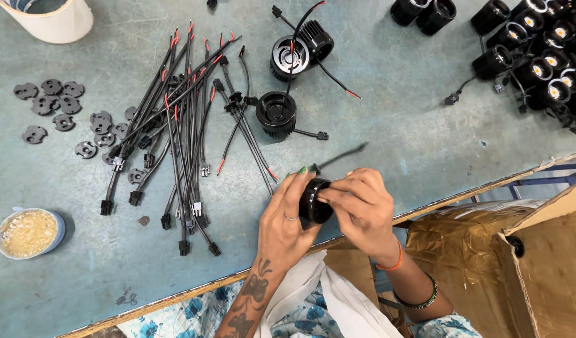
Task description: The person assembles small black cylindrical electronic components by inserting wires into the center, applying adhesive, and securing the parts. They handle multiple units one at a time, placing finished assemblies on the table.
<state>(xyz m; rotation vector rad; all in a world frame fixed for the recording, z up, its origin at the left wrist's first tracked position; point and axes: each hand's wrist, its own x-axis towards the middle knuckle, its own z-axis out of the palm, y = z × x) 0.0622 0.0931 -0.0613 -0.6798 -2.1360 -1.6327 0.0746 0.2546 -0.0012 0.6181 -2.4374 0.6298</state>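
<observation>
Both my hands hold one black round lamp housing [314, 201] just above the table's front edge. My left hand [286, 216] cups it from the left with the fingertips over its top. My right hand [361, 203] pinches its right side. A thin black wire [341, 154] runs from the housing up to the right. Just beyond my hands lies a pile of black cables with red tips and plug ends [175, 125]. Two more black finned housings [276, 114] [300, 53] lie further back with wires through them.
Grey round discs [56, 106] are scattered at the left. A small tub of pale yellow paste [28, 233] stands at the near left. A tape roll [53, 19] is at the top left. Several finished black lamps [538, 56] crowd the top right. An open cardboard box [544, 263] sits below the table's right end.
</observation>
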